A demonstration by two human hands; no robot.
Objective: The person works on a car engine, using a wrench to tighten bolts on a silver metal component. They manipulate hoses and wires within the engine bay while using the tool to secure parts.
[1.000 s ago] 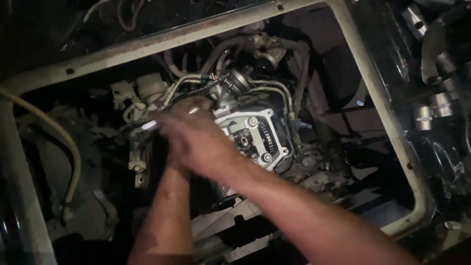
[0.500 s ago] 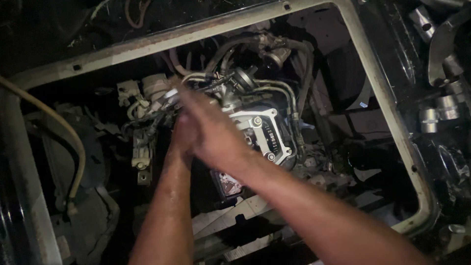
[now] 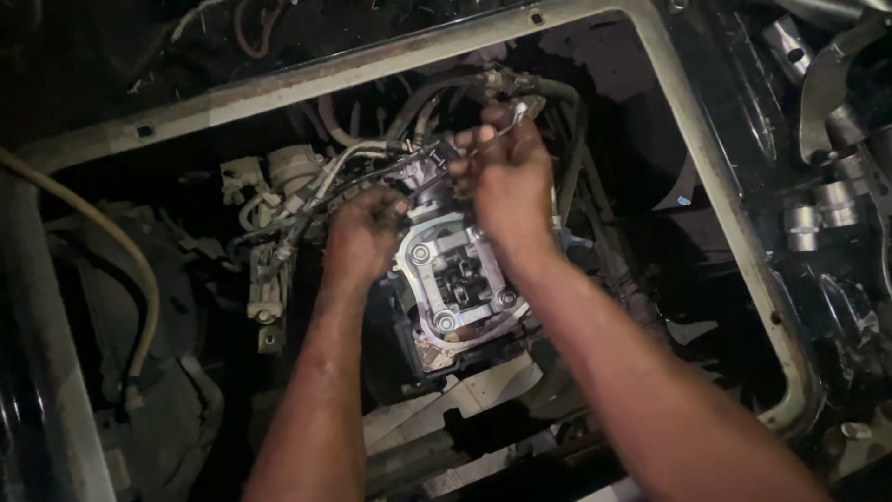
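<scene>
Since the earlier frame, right hand [image 3: 509,177] is raised above engine head [image 3: 457,279], fingers pinched narrowly on small wrench [image 3: 509,119]; left hand [image 3: 364,232] is curled against hoses [image 3: 344,172], grip undeterminable.

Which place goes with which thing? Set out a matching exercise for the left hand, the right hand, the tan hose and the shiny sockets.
1. left hand
2. right hand
3. tan hose
4. shiny sockets

a. far right, outside the metal frame
b. raised over the engine's top end, fingers pinching something small
c. curving down the left side
d. on the engine's left edge, by the cables

Pairs: 1-d, 2-b, 3-c, 4-a
</scene>
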